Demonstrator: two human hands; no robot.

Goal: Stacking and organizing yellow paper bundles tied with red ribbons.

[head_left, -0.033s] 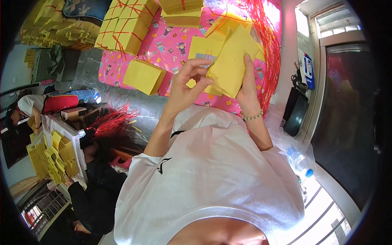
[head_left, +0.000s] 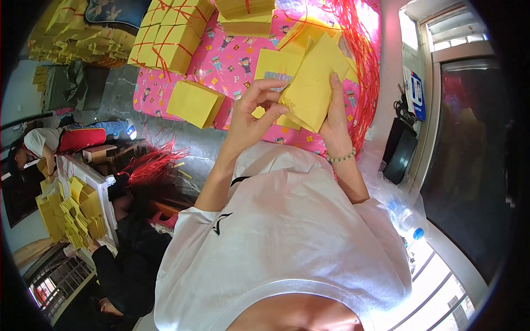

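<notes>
A pink patterned mat point(head_left: 232, 69) covers the floor and carries most of the things: a loose stack of yellow paper sheets point(head_left: 194, 102) sits near its left edge, bundles of yellow paper tied crosswise with red string point(head_left: 172, 34) stand at its far left corner, and further untied yellow stacks point(head_left: 245, 15) lie along its far side. Loose red strings point(head_left: 365, 60) trail over the mat's right part. Left of the mat the bare grey floor point(head_left: 118, 91) shows, with a tuft of red strings point(head_left: 154, 164) lying on it nearer the person.
</notes>
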